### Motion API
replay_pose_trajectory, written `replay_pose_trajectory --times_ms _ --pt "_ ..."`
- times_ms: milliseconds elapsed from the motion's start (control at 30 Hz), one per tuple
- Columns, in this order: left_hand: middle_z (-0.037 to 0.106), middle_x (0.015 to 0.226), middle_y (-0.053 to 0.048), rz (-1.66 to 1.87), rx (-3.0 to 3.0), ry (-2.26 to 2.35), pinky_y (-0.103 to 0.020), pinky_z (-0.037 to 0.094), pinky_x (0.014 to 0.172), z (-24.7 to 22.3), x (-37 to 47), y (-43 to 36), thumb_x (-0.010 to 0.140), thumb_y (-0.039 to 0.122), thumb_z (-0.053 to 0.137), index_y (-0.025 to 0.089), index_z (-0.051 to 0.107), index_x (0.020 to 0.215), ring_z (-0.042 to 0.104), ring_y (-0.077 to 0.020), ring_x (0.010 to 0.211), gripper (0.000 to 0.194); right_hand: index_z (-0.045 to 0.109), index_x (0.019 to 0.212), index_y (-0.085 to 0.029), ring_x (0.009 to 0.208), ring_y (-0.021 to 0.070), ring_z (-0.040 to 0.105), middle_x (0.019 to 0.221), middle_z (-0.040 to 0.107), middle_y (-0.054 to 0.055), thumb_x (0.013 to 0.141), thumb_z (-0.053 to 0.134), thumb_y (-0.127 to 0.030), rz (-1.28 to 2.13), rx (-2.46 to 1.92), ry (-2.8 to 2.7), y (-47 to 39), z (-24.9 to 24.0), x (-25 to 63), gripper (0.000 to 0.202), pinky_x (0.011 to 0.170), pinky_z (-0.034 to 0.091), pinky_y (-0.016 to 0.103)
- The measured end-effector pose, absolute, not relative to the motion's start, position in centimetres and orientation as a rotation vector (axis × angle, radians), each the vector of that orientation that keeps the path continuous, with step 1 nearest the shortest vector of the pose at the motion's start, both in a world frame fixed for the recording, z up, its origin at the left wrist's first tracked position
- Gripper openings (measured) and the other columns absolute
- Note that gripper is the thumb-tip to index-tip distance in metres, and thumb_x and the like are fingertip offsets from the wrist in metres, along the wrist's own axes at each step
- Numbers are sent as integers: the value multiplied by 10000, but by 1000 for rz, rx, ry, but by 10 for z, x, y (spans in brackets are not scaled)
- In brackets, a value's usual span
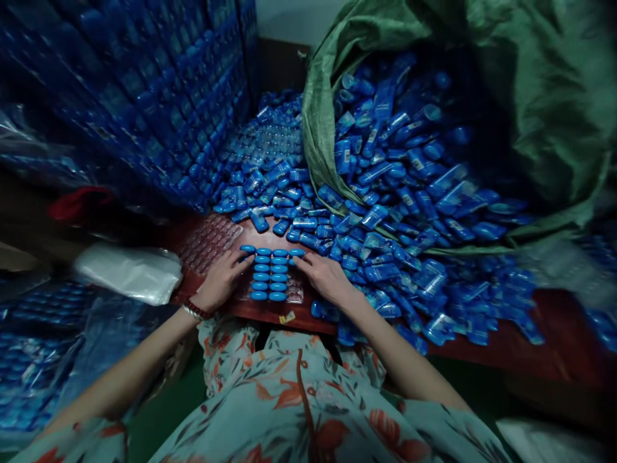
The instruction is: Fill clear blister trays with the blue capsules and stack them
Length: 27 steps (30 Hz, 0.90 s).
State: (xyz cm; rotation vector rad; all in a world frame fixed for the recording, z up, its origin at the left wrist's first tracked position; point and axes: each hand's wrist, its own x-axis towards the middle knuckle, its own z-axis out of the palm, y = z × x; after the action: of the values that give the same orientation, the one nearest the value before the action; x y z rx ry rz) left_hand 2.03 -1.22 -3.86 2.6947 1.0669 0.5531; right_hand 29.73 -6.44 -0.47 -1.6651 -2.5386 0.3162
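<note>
A clear plastic tray (295, 294) lies near the table's front edge, holding two columns of small blue bottles (278, 278) standing side by side. My left hand (224, 278) is at the tray's upper left, its fingertips closed round a blue bottle (247, 248). On the opposite side, my right hand (322, 275) pinches another blue bottle (297, 253) at the upper right corner. The undersides of both held bottles are hidden, so I cannot tell whether they touch the tray's pockets.
Empty clear trays (209, 241) lie left of my work. A large heap of blue bottles (380, 238) spills from a green woven sack (321, 116) on the right. Tall stacks of packed bottles (144, 83) rise at the left, above white plastic bags (128, 271). The red table (289, 315) ends close to my body.
</note>
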Motion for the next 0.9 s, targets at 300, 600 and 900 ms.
replay_pose_trajectory --times_ms 300,600,900 --pt "574 1020 -80 775 2528 752 -296 500 772 -10 67 -108 878 93 392 248 413 1311 558 -171 907 460 628 866 -219 679 157 593 763 631 21 871 514 -253 354 -1879 -1545 -201 3 358 119 625 490 283" --pt "510 1240 -134 252 2690 597 -408 438 874 -42 173 -108 904 328 445 197 396 1322 498 -254 1066 441 399 1304 -253 1123 283 497 1229 463 137 839 564 -353 9 -2107 -1614 -287 -87 332 503 876 481 500" --pt "442 1358 -110 165 2829 526 -414 354 961 -55 166 -112 902 235 441 240 347 1372 436 -262 1180 479 497 1277 -330 1308 306 340 1379 413 96 844 557 -301 153 -1978 -1858 -263 -97 337 438 977 407 541"
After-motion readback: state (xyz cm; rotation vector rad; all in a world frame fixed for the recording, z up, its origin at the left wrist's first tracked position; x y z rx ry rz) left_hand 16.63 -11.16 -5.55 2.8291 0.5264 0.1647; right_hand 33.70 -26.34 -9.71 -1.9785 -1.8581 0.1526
